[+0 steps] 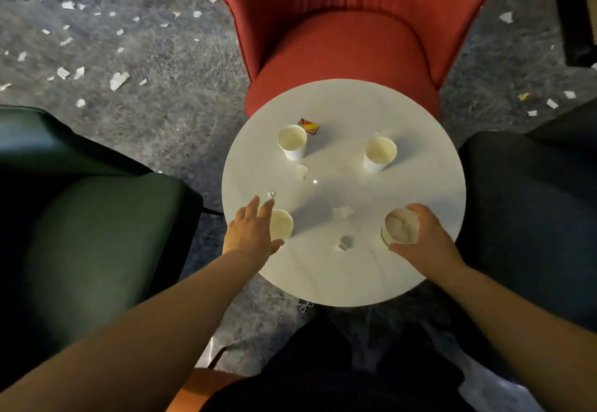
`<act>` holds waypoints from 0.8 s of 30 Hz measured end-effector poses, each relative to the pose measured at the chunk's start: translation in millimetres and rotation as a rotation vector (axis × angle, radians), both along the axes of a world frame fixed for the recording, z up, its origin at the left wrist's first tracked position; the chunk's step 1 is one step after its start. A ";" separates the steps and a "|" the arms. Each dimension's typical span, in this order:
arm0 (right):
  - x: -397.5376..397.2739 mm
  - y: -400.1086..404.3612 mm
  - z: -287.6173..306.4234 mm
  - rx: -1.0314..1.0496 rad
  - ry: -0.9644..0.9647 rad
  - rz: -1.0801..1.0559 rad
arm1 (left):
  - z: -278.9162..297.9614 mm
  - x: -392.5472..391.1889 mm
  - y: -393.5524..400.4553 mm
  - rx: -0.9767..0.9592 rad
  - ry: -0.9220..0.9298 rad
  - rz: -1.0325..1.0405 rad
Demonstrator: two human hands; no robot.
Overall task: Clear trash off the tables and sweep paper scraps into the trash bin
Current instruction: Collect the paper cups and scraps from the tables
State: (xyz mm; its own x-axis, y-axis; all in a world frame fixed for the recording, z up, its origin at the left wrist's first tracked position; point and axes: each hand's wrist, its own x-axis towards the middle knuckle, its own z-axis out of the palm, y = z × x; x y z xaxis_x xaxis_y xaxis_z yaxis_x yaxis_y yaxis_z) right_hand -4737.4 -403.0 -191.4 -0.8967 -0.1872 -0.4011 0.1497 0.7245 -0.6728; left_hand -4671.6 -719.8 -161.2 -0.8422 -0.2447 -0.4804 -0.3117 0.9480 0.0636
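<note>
Worktop: a round white surface is seen under and ahead of both hands.
Left hand: the fingers are held straight and spread, laid against the left side of a paper cup; nothing is curled around it.
Cup at left hand: it is stood upright on the near-left part of the worktop, touched by the left hand's fingers and thumb side.
Right hand: the fingers and thumb are wrapped around a second paper cup, which is gripped from the right.
Cup in right hand: it is tilted toward the camera, with crumpled paper seen inside; whether it is lifted off the worktop cannot be told.
Far cups: one is stood well ahead of the left hand, another well ahead of the right hand, both upright.
Wrapper: a red and yellow piece is laid just beyond the far-left cup.
Scraps on worktop: one is found between the hands, one nearer than that, one ahead of the left hand.
Scraps on carpet: many white pieces are scattered far ahead-left of the left hand, with a few far ahead-right of the right hand.
Chairs: a red one is placed beyond the worktop, a dark green one left of the left hand.
</note>
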 end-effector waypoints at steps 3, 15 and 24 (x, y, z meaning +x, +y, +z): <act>6.7 -0.9 -7.6 0.007 -0.032 -0.041 | -15.5 -10.0 -3.7 0.041 -0.025 -0.062; -2.1 -12.2 -14.6 0.010 -0.050 -0.081 | -34.6 -33.0 -3.4 0.211 0.030 -0.093; -58.9 -17.9 -5.5 0.018 -0.051 -0.067 | 5.6 -117.2 -0.9 0.361 0.597 0.170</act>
